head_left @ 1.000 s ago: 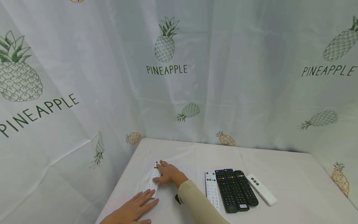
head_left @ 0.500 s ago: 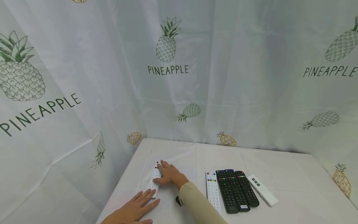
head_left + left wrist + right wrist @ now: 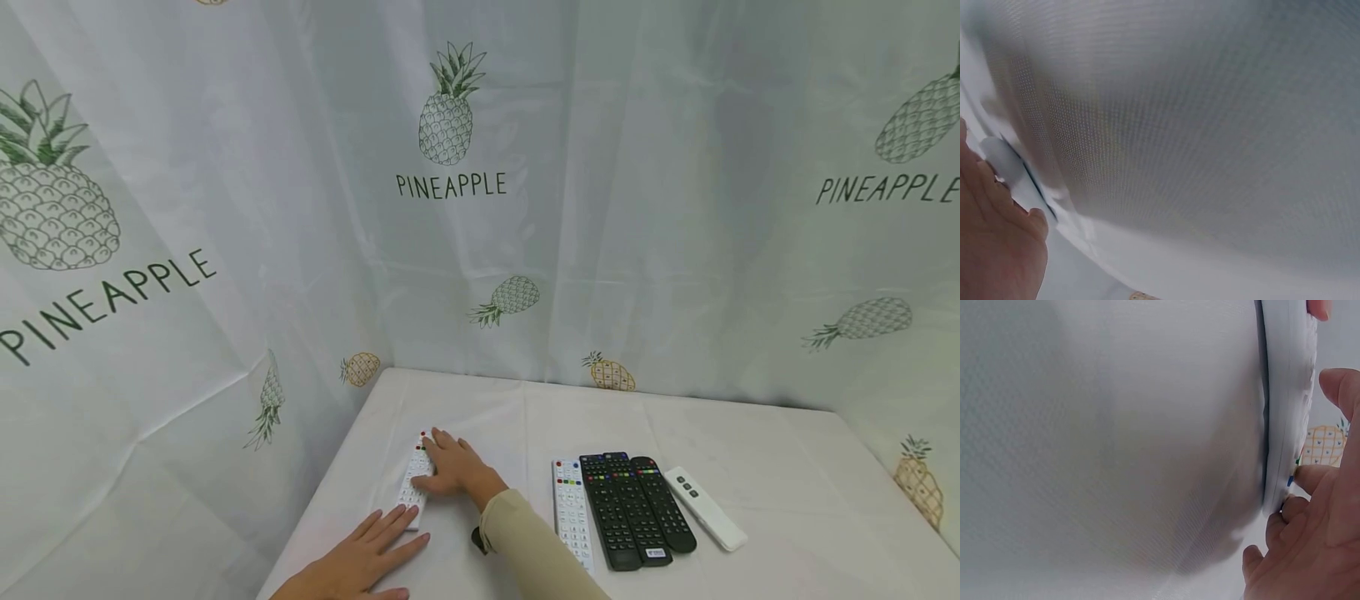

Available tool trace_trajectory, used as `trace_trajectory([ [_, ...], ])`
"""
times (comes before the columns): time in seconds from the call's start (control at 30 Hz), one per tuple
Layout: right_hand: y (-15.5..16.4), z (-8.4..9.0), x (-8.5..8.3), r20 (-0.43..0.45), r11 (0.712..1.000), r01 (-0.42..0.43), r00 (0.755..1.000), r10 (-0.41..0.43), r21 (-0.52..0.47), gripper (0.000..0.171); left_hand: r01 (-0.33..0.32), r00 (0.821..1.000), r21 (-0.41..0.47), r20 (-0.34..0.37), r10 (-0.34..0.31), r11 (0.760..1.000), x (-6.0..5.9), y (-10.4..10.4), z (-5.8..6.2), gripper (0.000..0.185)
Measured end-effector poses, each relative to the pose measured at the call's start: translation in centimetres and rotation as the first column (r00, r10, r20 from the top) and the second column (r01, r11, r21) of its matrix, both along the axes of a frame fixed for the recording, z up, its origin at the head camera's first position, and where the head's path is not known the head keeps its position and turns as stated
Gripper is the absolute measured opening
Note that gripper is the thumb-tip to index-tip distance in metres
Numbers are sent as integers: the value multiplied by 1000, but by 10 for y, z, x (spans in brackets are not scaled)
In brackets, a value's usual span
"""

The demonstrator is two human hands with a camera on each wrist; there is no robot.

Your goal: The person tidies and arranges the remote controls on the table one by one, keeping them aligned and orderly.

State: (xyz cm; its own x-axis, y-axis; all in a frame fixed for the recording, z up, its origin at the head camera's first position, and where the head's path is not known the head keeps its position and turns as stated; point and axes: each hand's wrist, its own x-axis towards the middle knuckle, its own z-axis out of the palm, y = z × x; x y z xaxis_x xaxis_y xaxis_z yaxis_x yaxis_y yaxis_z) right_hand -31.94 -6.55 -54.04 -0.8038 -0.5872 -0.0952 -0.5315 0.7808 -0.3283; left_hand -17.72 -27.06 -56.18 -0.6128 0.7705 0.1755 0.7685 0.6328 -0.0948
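A white remote (image 3: 413,486) with coloured buttons lies on the white-covered table (image 3: 787,500), near its left edge. My right hand (image 3: 452,468) lies over the remote's far half. In the right wrist view its fingertips (image 3: 1309,477) curl against the far end of the remote (image 3: 1285,394), with the thumb beside it. My left hand (image 3: 367,554) lies flat on the cloth, fingers straight, tips touching the remote's near end. The left wrist view shows the left hand (image 3: 997,244) beside a blurred piece of the remote (image 3: 1007,164).
Side by side to the right lie a white remote (image 3: 572,510), two black remotes (image 3: 617,510) (image 3: 664,504) and a slim white remote (image 3: 707,508). A pineapple-print curtain (image 3: 450,183) hangs behind and on both sides. The table's left edge runs close to my left hand.
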Motion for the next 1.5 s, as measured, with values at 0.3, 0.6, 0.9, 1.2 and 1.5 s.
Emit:
trace_trajectory([
  [0.3, -2, -6, -2, -3, 1000, 6, 1000, -6, -1, 80, -5, 999, 37, 39, 4, 999, 2, 0, 3, 63],
  [0.6, -2, -3, 0, -5, 1000, 21, 1000, -21, 5, 79, 3, 1000, -11, -3, -3, 1000, 1, 0, 2, 63],
  [0.9, 0, 0, 0, -24, 1000, 12, 1000, -11, 19, 79, -5, 1000, 4, 27, 5, 1000, -1, 1, 2, 64],
  [1.2, 0, -3, 1, -50, 999, -5, 999, 7, 38, 79, -31, 996, 9, 87, 31, 999, 0, 3, 0, 65],
  [1.5, -1, -9, 0, -50, 1000, 3, 999, -2, 22, 72, -13, 1000, 2, -4, 13, 1000, -1, 2, -2, 69],
])
